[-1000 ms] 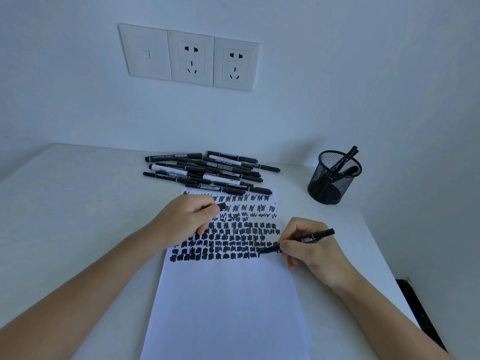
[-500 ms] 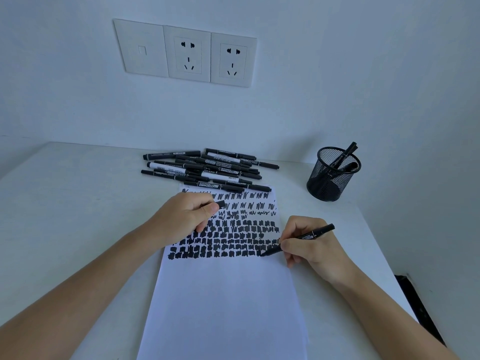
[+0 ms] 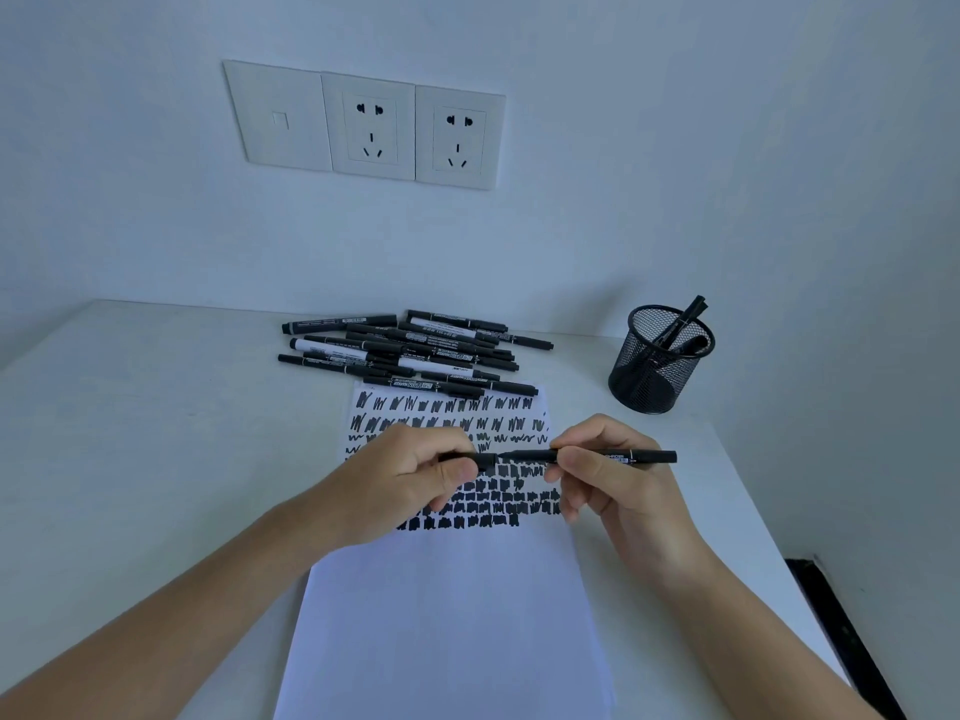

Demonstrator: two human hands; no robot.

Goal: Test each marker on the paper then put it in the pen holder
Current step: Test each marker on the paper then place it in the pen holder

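Here, at the centre of the frame, the right hand pinches a slim black marker with white lettering on its barrel between thumb and fingers, closed firmly around the middle of the barrel. The marker lies nearly horizontal above the sheet, its bare tip pointing toward the left of the frame and its rear end projecting past the right hand. The left hand is closed around a small black marker cap, held between thumb and forefinger. The cap's open end faces the marker tip; the two are just beside each other, and whether they touch cannot be told.

Beneath both hands lies a white sheet of paper, running from the centre to the lower edge of the frame. Its upper part carries rows of black scribbles and filled blocks; its lower part is blank. A loose pile of black and white markers lies above the sheet in the middle of the frame, the nearest ones overlapping the paper's top edge.

At the right of the frame stands a black wire-mesh cylindrical pen holder, upright, well apart from the hands, with markers leaning inside it. Everything rests on a pale white table. In the upper left, a white three-panel wall socket plate is mounted on the wall.
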